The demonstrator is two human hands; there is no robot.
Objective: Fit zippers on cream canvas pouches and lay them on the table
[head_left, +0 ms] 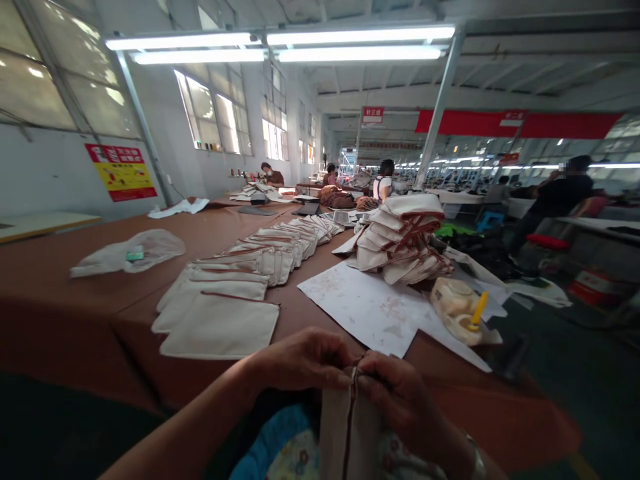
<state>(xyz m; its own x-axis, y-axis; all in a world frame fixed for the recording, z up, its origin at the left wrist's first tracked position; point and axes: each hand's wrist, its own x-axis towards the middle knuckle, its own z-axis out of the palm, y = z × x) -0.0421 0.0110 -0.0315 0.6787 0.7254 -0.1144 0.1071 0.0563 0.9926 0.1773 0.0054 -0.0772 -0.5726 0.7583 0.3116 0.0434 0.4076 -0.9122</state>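
Just past the table's front edge, a pale fabric pouch [334, 437] with a dark brown seam or zipper line hangs upright between my hands. My left hand [310, 360] pinches its top edge from the left. From the right, my right hand [393, 387] grips the same top corner, its fingertips close to the left ones. Fingers of both hands cover part of the pouch's end. Flat cream pouches [220, 327] with brown edging lie overlapped in a long row ahead. A tall stack of similar pouches [395, 233] leans at the right.
White paper sheets [360, 300] lie on the brown-covered table [65, 293]. A glue-like container with a yellow nozzle [479, 312] stands at the right edge. A clear plastic bag [155, 247] is at left. Other people [565, 193] are farther back.
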